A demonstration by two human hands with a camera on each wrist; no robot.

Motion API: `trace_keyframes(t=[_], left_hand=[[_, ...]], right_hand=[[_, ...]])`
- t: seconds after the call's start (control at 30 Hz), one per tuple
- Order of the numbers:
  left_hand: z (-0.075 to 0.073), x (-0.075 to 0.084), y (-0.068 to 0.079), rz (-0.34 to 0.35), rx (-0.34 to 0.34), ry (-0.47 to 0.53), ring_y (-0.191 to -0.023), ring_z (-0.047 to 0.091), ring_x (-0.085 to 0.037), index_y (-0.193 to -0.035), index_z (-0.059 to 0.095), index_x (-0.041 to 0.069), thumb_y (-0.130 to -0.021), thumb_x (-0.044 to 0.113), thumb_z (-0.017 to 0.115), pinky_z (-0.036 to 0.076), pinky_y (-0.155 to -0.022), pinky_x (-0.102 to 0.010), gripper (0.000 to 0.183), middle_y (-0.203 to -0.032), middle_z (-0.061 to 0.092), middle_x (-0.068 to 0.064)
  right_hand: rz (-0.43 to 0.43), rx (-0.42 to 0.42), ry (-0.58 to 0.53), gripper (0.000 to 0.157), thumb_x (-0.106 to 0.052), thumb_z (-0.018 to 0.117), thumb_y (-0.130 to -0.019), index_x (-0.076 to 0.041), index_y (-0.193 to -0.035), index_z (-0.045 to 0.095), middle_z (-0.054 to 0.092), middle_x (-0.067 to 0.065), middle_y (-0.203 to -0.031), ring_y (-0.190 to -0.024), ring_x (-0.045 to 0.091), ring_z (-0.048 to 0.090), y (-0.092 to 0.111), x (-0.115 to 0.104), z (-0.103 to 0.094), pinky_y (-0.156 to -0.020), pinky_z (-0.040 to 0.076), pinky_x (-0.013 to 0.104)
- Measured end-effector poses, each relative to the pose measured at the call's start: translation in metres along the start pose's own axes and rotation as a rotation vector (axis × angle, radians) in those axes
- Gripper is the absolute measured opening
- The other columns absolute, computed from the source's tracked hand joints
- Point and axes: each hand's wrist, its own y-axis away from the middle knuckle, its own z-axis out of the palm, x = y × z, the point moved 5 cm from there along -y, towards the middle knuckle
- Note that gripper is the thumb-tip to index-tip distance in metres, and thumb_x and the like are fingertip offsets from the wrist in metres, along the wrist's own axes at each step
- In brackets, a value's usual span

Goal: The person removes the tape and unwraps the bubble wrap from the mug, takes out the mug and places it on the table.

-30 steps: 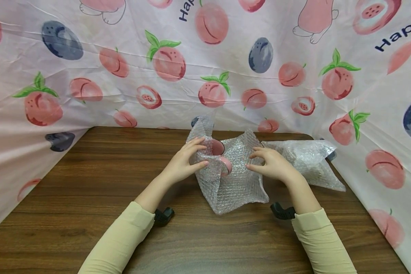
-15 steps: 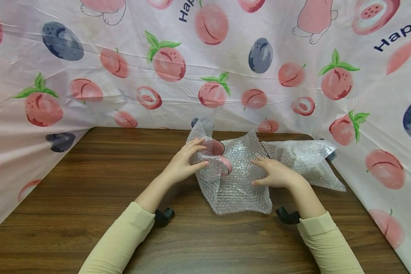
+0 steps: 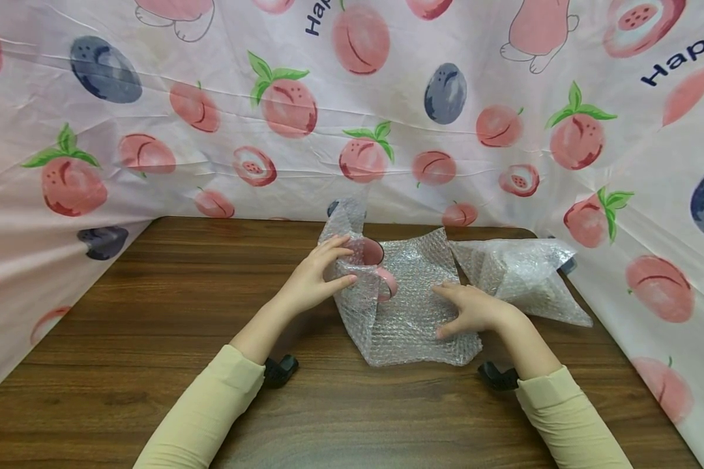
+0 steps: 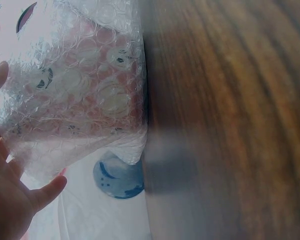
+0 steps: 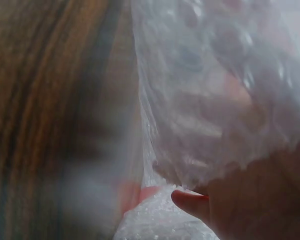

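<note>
Looks like a screened-off booth, fitted with a wood-grain table (image 3: 123, 345) under left hand (image 3: 314, 277) and right hand (image 3: 475, 309), walled by fruit-printed cloth (image 3: 399, 78) beyond and to either side.

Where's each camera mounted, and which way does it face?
Head: on the head, forward and down over bubble wrap, pink mug, left hand, right hand, sleeves.
Left wrist: on that wrist, toward mug and wrap; its hand shows.
Right wrist: on that wrist, toward bubble wrap; its hand partly shows.
Head and left wrist share the mug.
</note>
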Motion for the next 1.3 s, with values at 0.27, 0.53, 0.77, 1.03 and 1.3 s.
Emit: trace_keyframes(t=[0.27,0.53,0.77,1.03,1.3], left_hand=[[0.000,-0.001,0.000,0.003,-0.004,0.004,-0.142,0.019,-0.019,-0.130,0.057,0.005,-0.088,0.033,0.070,0.022,-0.110,-0.052,0.052,-0.151,0.035,-0.002],[-0.001,-0.001,0.000,0.003,-0.004,0.007,-0.142,0.019,-0.019,-0.130,0.056,0.006,-0.089,0.033,0.070,0.022,-0.110,-0.053,0.052,-0.151,0.034,-0.002],[-0.001,-0.003,0.000,0.015,0.009,-0.002,-0.142,0.020,-0.019,-0.129,0.058,0.005,-0.088,0.031,0.072,0.022,-0.111,-0.049,0.050,-0.151,0.036,-0.002],[-0.002,-0.003,0.000,0.001,0.001,-0.014,-0.142,0.021,-0.022,-0.130,0.057,0.006,-0.089,0.033,0.070,0.023,-0.110,-0.051,0.051,-0.151,0.034,-0.003],[-0.002,-0.002,0.001,-0.032,0.006,-0.029,-0.139,0.025,-0.032,-0.129,0.058,0.009,-0.088,0.036,0.070,0.029,-0.104,-0.058,0.050,-0.153,0.028,-0.011]], right_hand=[[0.022,-0.066,-0.020,0.098,-0.046,0.081,-0.072,-0.001,-0.146,0.035,0.028,0.031,-0.147,-0.136,0.046,0.023,-0.002,-0.003,0.010,-0.108,0.021,0.058],[0.048,-0.105,-0.032,0.101,-0.044,0.082,-0.071,-0.002,-0.148,0.032,0.019,0.033,-0.150,-0.137,0.050,0.016,-0.005,-0.001,0.018,-0.106,0.019,0.062],[0.073,-0.129,-0.077,0.103,-0.044,0.081,-0.073,-0.004,-0.151,0.027,0.010,0.032,-0.153,-0.138,0.051,0.007,-0.007,0.004,0.022,-0.105,0.016,0.065],[0.090,-0.139,-0.110,0.102,-0.042,0.080,-0.074,-0.005,-0.151,0.025,0.006,0.029,-0.154,-0.139,0.049,0.001,-0.009,0.006,0.025,-0.106,0.013,0.065],[0.081,-0.142,-0.107,0.104,-0.045,0.079,-0.073,-0.004,-0.151,0.024,0.005,0.030,-0.154,-0.139,0.049,0.001,-0.008,0.004,0.025,-0.106,0.012,0.066]])
